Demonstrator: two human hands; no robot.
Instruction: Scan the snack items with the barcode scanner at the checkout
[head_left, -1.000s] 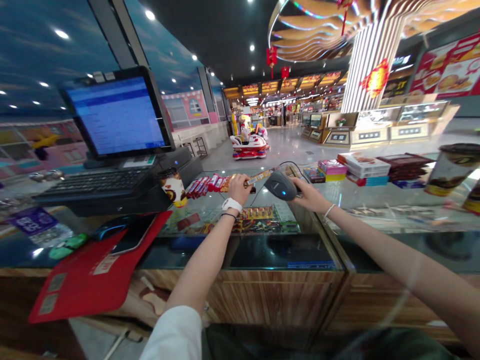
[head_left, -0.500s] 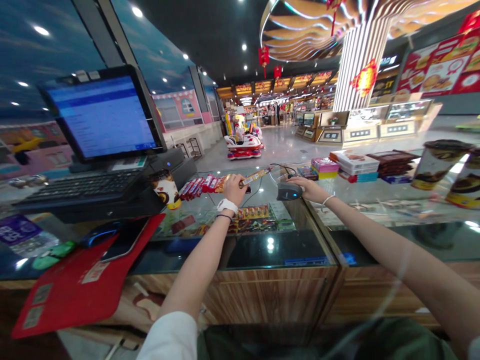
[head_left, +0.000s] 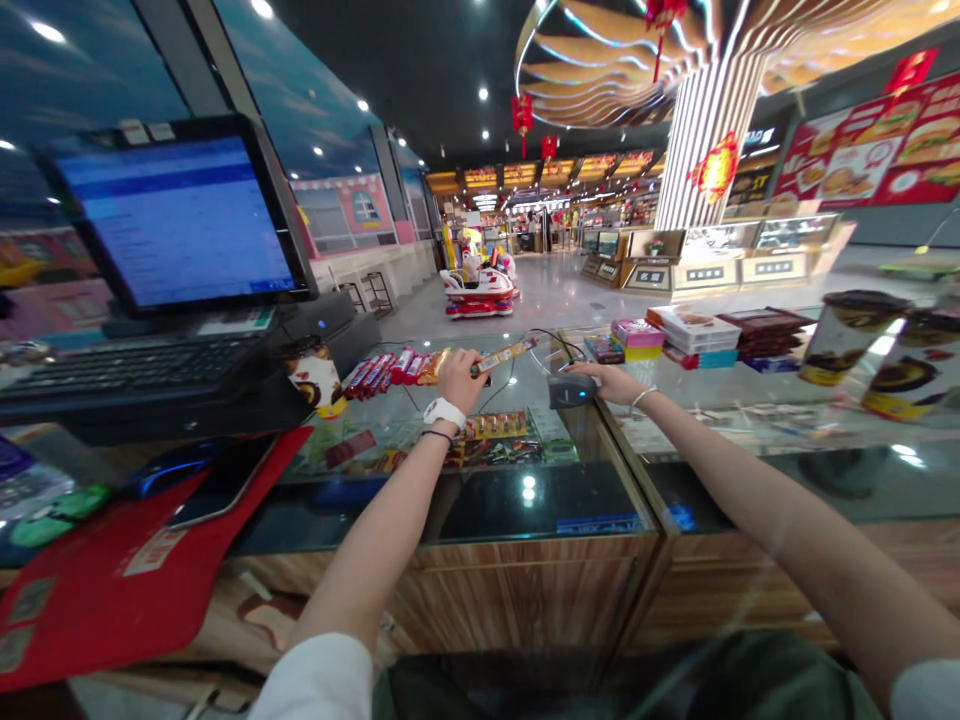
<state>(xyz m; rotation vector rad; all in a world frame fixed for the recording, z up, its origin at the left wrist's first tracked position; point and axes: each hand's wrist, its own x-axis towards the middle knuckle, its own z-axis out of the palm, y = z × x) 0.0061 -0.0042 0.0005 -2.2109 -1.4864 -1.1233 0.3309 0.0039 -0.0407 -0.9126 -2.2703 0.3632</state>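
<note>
Between the fingers of my left hand point(head_left: 460, 380) is a long, thin wrapped snack bar point(head_left: 506, 354), tilted up to the right above the glass counter. My right hand point(head_left: 611, 383) is closed around a dark barcode scanner point(head_left: 572, 391) with a blue light on it. The scanner's head points left, a short way from the bar, and the two do not touch. Left of my left hand, several red and purple snack packets point(head_left: 377, 373) lie in a row on the glass counter point(head_left: 499, 543).
A monitor point(head_left: 180, 220) and black keyboard point(head_left: 150, 365) stand at the left, near a cup-shaped tub point(head_left: 319, 378). A phone point(head_left: 225, 482) lies on a red mat point(head_left: 172, 580). Stacked boxes point(head_left: 697, 330) and large tubs point(head_left: 847, 340) line the right counter.
The whole view has shifted slightly, so the counter things appear farther left. Both hands keep their holds on the snack bar and the scanner, with little movement relative to each other.
</note>
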